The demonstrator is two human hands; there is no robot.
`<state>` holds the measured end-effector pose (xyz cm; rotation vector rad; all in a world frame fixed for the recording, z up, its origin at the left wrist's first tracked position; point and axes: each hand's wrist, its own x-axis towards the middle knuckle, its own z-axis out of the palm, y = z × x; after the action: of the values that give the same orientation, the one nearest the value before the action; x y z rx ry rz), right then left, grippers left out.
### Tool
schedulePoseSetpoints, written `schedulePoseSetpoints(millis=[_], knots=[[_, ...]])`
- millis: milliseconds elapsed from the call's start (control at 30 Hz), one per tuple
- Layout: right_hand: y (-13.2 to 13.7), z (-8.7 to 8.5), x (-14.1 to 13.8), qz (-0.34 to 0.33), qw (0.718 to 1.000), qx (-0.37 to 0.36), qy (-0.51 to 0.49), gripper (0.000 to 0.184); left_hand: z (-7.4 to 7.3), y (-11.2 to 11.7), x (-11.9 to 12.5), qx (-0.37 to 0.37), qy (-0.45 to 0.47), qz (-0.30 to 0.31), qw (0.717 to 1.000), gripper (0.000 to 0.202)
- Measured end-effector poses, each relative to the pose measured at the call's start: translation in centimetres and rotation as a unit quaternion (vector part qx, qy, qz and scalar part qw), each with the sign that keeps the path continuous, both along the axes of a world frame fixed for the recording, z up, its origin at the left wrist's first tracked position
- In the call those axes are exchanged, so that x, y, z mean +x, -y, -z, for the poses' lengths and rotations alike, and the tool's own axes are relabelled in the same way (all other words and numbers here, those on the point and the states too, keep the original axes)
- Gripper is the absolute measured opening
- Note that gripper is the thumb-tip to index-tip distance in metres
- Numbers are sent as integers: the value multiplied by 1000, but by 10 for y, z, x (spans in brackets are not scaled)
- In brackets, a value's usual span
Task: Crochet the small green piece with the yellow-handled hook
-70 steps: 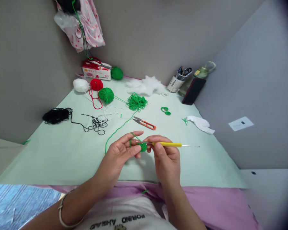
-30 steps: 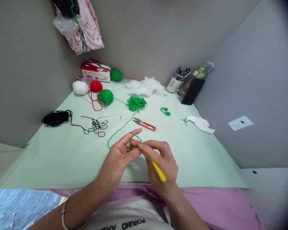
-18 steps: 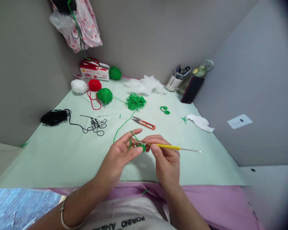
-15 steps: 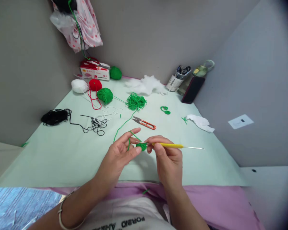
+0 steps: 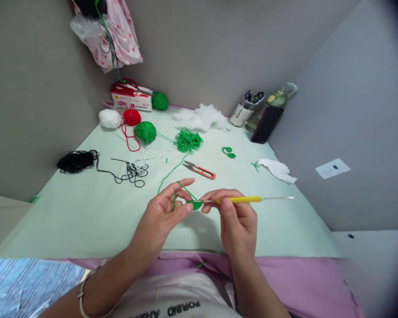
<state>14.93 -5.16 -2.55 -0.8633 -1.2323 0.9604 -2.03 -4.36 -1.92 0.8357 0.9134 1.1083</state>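
Pinching: left hand (image 5: 162,212), one, thumb and fingers closed on green crocheted piece (image 5: 196,205), one. Gripping: right hand (image 5: 238,216), one, around crochet hook (image 5: 243,199), one; yellow handle, long axis roughly crosswise, left end at the piece, which lies left of the right hand; tip's insertion, cannot tell. Green strand (image 5: 187,190), one, over left index finger. Beyond, on tabletop (image 5: 119,216): snips (image 5: 202,171), one; black skein (image 5: 74,162), one; curled green piece (image 5: 231,155), one; loose green heap (image 5: 188,140), one; near green ball (image 5: 146,132), one; white ball (image 5: 110,119), one; red ball (image 5: 132,117), one; far green ball (image 5: 160,101), one.
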Motion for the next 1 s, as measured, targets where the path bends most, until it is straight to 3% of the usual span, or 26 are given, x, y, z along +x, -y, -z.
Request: schedulePoseSetpoints(millis=[100, 233, 400, 467, 533, 600, 700, 767, 867, 1000], knots=[[5, -3, 2, 20, 991, 72, 112, 24, 2, 2, 0, 18, -33, -25, 999, 41], [8, -3, 2, 31, 958, 168, 232, 28, 1, 4, 2, 26, -102, -57, 993, 33], [8, 9, -5, 123, 852, 305, 407, 28, -5, 5, 7, 22, -104, -86, 991, 45], [7, 15, -7, 165, 820, 330, 437, 31, -6, 4, 7, 8, -53, -65, 996, 55], [6, 17, -7, 179, 807, 337, 452, 34, -5, 2, 5, -33, 23, -13, 999, 61], [6, 16, -4, 164, 833, 324, 418, 37, -5, 0, 2, -84, 95, 40, 991, 62], [7, 8, 0, 111, 930, 229, 267, 32, -7, -4, -4, -110, 140, 61, 982, 58], [7, 3, 0, 79, 976, 142, 147, 28, -9, -5, -5, -94, 139, 56, 984, 56], [5, 1, -2, 44, 996, 67, 39, 24, -10, -4, -4, -69, 118, 54, 989, 51], [3, 3, -5, 50, 996, 54, 54, 19, -6, -2, -4, -52, 66, 20, 996, 46]])
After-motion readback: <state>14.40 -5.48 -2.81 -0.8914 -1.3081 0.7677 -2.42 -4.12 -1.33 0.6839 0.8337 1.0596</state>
